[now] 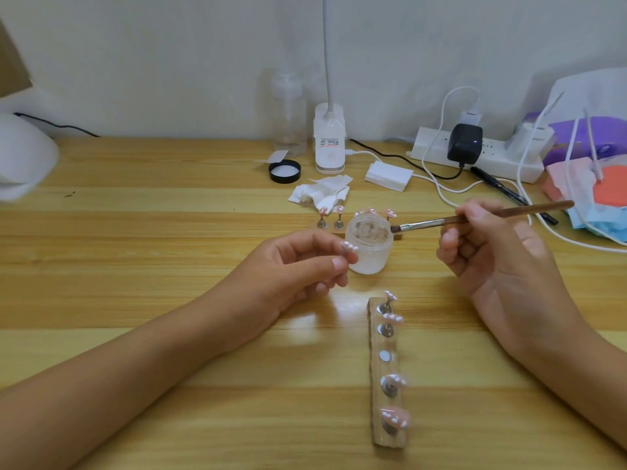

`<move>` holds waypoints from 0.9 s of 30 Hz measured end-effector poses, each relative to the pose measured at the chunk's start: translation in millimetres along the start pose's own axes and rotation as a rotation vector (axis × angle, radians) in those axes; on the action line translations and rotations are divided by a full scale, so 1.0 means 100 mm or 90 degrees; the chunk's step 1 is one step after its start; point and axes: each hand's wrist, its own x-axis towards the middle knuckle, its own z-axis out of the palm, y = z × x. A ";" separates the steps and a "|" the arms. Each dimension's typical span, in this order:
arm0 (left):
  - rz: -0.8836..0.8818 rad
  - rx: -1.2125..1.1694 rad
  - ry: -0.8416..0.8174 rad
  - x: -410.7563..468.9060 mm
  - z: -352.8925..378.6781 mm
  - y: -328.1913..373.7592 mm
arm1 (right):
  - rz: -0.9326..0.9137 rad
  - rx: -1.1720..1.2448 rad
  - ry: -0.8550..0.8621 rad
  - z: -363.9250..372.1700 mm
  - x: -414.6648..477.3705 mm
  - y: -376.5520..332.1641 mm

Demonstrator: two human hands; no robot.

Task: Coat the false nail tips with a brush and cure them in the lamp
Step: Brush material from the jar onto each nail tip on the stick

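Seemingly midway. Pinching one nail tip in left hand fingers, just beside open jar. Gripping brush in right hand fingers, bristles at jar rim, probably loading gel. Four more tips seated on near holder on bench, one slot bare. Curing judged yet to come; blurred white dome far left maybe lamp.

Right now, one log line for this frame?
left hand: pinches pink false nail tip | right hand: holds wooden-handled flat brush, bristles at rim of frosted open jar | wooden holder strip: middle slot empty
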 end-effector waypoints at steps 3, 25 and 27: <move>0.002 0.014 -0.007 0.00 -0.01 -0.01 | 0.001 -0.017 -0.014 0.00 0.00 0.00; 0.014 0.052 0.008 -0.01 0.00 -0.02 | -0.005 -0.058 -0.089 0.03 -0.04 -0.02; 0.022 0.067 0.004 -0.02 0.00 -0.03 | -0.010 -0.069 -0.104 0.03 -0.05 -0.02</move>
